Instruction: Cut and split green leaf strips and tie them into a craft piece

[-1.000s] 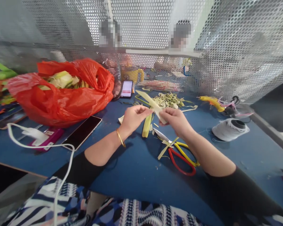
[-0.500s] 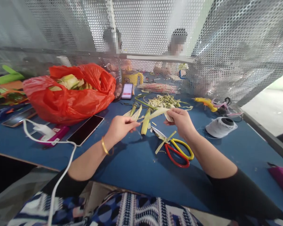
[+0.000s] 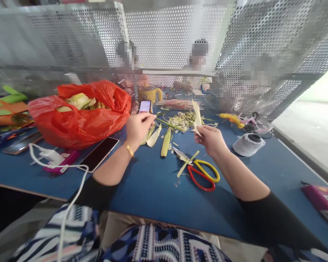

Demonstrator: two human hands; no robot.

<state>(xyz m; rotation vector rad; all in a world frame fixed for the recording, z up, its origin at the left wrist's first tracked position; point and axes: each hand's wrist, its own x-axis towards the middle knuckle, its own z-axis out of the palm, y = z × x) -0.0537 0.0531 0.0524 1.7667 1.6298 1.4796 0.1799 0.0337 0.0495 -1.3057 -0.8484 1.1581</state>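
My right hand [image 3: 210,139] pinches the base of a pale husk strip [image 3: 197,115], which stands upright above the fingers. My left hand [image 3: 138,128] is raised near the red bag, thumb and fingertips pressed together. A thin green stalk [image 3: 169,124] runs close to those fingertips; whether they hold it or a small scrap, I cannot make out. Below the left hand lie pale husk pieces [image 3: 154,137] and a green husk piece [image 3: 166,142]. Between my forearms rest scissors [image 3: 200,174] with one red and one yellow handle, a husk strip [image 3: 186,165] across the blades.
On the blue table [image 3: 153,196] are a red plastic bag [image 3: 82,125] of husks, a pile of shreds [image 3: 183,120], a phone [image 3: 98,154], a white cable [image 3: 82,182], a thread spool [image 3: 248,145] and a yellow glue gun [image 3: 231,119]. People sit behind a perforated metal screen [image 3: 164,40].
My left hand has moved up and away from the right hand. The husk strip in my right hand has swung from pointing left to upright. The view has shifted slightly.
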